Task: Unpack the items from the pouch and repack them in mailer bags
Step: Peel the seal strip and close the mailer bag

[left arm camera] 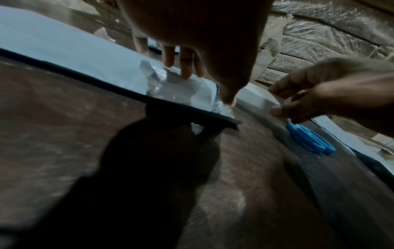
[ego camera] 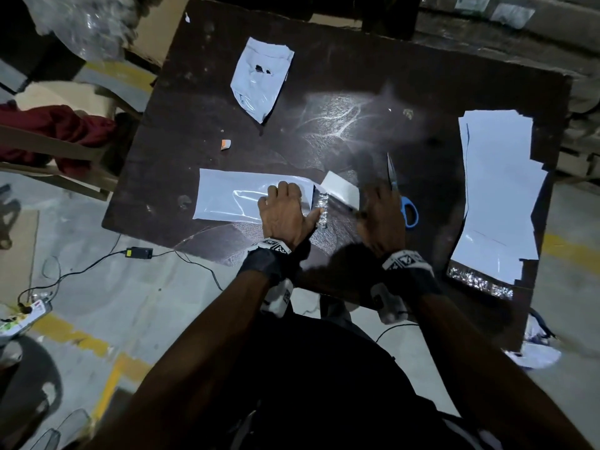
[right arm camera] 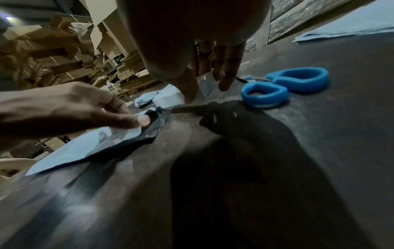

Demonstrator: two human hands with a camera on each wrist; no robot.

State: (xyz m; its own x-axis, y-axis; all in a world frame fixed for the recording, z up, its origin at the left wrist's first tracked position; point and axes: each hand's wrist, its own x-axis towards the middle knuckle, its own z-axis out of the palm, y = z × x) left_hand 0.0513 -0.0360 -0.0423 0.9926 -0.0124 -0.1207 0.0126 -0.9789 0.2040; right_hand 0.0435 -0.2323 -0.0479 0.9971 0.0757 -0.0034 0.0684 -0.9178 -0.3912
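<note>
A white mailer bag [ego camera: 227,198] lies flat near the front of the dark table [ego camera: 324,92]. My left hand [ego camera: 282,209] presses on its right end with straight fingers, and the thumb rests by the shiny adhesive strip [ego camera: 322,206]. My right hand [ego camera: 380,209] pinches the white mailer flap [ego camera: 341,191] just right of that strip, thumb in front and fingers behind, as the left wrist view shows at the flap [left arm camera: 255,99]. What is inside the bag is hidden. A torn white pouch [ego camera: 259,79] lies at the back of the table.
Blue-handled scissors [ego camera: 408,211] lie just right of my right hand. A stack of white mailer bags [ego camera: 500,190] fills the table's right side. A small orange-and-white scrap [ego camera: 225,144] sits behind the bag. Cables and a power adapter [ego camera: 139,253] lie on the floor.
</note>
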